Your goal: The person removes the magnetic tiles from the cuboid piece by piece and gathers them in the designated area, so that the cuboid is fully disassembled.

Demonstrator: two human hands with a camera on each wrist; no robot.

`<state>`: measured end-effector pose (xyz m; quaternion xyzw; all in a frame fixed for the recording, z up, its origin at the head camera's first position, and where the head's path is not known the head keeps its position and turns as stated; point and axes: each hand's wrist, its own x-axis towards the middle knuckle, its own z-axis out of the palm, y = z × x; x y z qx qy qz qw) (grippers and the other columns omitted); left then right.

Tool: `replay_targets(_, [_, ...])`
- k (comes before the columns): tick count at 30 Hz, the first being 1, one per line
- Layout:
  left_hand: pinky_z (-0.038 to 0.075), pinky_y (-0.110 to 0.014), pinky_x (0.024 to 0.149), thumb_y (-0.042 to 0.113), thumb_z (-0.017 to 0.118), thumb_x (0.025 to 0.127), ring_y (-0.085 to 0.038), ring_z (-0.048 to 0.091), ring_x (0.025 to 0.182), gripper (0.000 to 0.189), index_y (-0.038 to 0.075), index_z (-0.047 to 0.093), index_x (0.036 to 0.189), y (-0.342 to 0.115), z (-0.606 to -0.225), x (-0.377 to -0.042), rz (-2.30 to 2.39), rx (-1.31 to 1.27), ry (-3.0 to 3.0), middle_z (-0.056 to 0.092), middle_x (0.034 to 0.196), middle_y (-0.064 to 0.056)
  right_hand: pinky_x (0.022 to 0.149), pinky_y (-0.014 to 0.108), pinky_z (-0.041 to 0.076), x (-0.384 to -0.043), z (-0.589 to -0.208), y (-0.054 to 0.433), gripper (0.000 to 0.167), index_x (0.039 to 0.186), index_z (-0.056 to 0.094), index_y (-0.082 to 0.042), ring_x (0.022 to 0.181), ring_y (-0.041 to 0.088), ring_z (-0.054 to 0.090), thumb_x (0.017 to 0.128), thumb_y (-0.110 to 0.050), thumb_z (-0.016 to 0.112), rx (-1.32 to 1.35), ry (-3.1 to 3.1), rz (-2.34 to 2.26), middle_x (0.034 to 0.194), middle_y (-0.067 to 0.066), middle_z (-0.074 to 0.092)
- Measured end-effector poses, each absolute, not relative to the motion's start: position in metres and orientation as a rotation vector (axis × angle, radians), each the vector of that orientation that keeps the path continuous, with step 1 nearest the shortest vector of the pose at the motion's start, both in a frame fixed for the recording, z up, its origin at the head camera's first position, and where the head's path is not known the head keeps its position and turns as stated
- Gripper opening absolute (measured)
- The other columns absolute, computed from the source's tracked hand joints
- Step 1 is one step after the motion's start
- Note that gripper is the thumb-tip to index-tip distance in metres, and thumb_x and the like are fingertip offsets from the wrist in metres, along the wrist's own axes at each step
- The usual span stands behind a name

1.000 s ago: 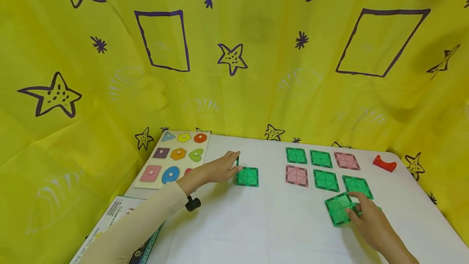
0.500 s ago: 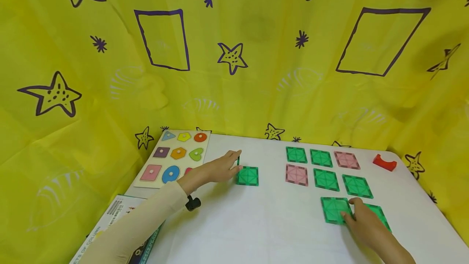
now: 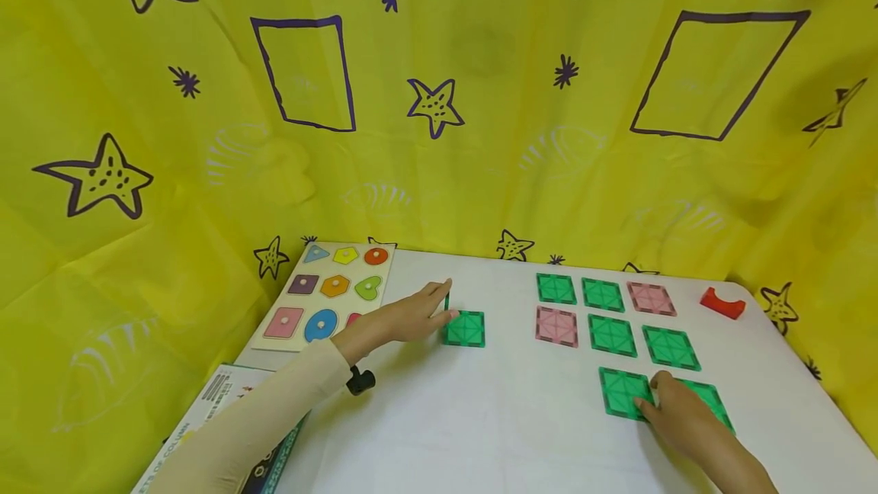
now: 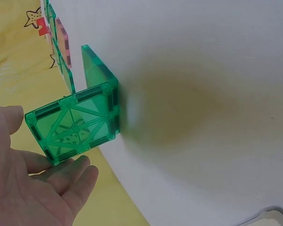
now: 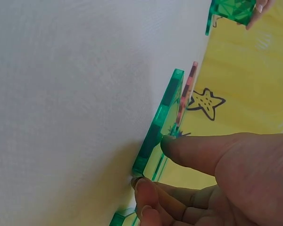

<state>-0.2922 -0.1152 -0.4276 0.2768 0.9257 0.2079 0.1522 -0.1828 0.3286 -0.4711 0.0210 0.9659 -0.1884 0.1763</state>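
Note:
My left hand (image 3: 414,315) holds a green magnetic tile (image 4: 73,125) upright at its edges, between thumb and fingers. Its lower edge meets another green magnetic tile (image 3: 465,328) lying on the table. At the front right, my right hand (image 3: 686,410) pinches the right edge of a green magnetic tile (image 3: 624,392), thumb on one face and fingers by the other. This tile lies level, close over the tabletop in the right wrist view. Partly behind that hand is another green tile (image 3: 709,402).
Several green tiles (image 3: 613,335) and two pink tiles (image 3: 556,326) lie in rows on the white table (image 3: 507,418). A red curved block (image 3: 722,303) sits far right. On the left are a shape puzzle board (image 3: 380,273) and a box (image 3: 206,410). Yellow cloth (image 3: 480,174) hangs behind.
My right hand has brought its green tile down and slightly left, from tilted to level, uncovering more of the tile behind. My left hand stays in place.

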Motion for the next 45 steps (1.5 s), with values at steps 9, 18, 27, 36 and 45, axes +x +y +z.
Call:
replay_targets(9, [0.028, -0.046, 0.128, 0.048, 0.061, 0.106, -0.032, 0.030, 0.159, 0.094, 0.007, 0.007, 0.170, -0.117, -0.429, -0.292, 0.561, 0.799, 2.662, 0.016, 0.175, -0.015, 0.078, 0.047, 0.056, -0.187, -0.462, 0.327, 0.052, 0.113, 0.051, 0.017, 0.084, 0.028, 0.056, 0.099, -0.027, 0.076, 0.019, 2.757, -0.519, 0.094, 0.016, 0.063])
replay_targets(18, [0.031, -0.043, 0.127, 0.036, 0.065, 0.107, -0.031, 0.036, 0.156, 0.089, 0.006, 0.010, 0.170, -0.119, -0.431, -0.293, 0.566, 0.810, 2.670, 0.023, 0.173, -0.015, 0.079, 0.051, 0.059, -0.209, -0.443, 0.290, 0.053, 0.124, 0.056, 0.013, 0.090, 0.029, 0.062, 0.100, -0.031, 0.074, -0.158, 2.860, -0.575, 0.102, 0.018, 0.067])
replay_targets(27, [0.032, -0.044, 0.127, 0.033, 0.066, 0.107, -0.032, 0.037, 0.155, 0.087, 0.004, 0.012, 0.169, -0.115, -0.431, -0.292, 0.556, 0.821, 2.676, 0.025, 0.172, -0.017, 0.110, 0.064, 0.047, -0.235, -0.439, 0.201, 0.069, 0.148, 0.051, 0.003, 0.134, 0.048, 0.053, 0.096, -0.033, 0.079, -0.535, 2.913, -0.644, 0.146, 0.029, 0.056])
replay_targets(36, [0.033, -0.045, 0.126, 0.032, 0.067, 0.106, -0.032, 0.038, 0.155, 0.087, 0.002, 0.015, 0.168, -0.116, -0.431, -0.294, 0.565, 0.836, 2.684, 0.027, 0.171, -0.018, 0.113, 0.061, 0.046, -0.285, -0.457, 0.139, 0.095, 0.159, 0.042, -0.002, 0.138, 0.043, 0.051, 0.086, -0.040, 0.090, -0.777, 2.806, -0.593, 0.150, 0.025, 0.051])
replay_targets(45, [0.032, -0.046, 0.127, 0.034, 0.066, 0.106, -0.032, 0.034, 0.156, 0.087, 0.004, 0.013, 0.169, -0.119, -0.434, -0.296, 0.558, 0.842, 2.684, 0.026, 0.172, -0.018, 0.111, 0.062, 0.047, -0.302, -0.463, 0.120, 0.099, 0.163, 0.037, -0.006, 0.132, 0.038, 0.049, 0.085, -0.033, 0.091, -0.771, 2.717, -0.638, 0.145, 0.024, 0.050])
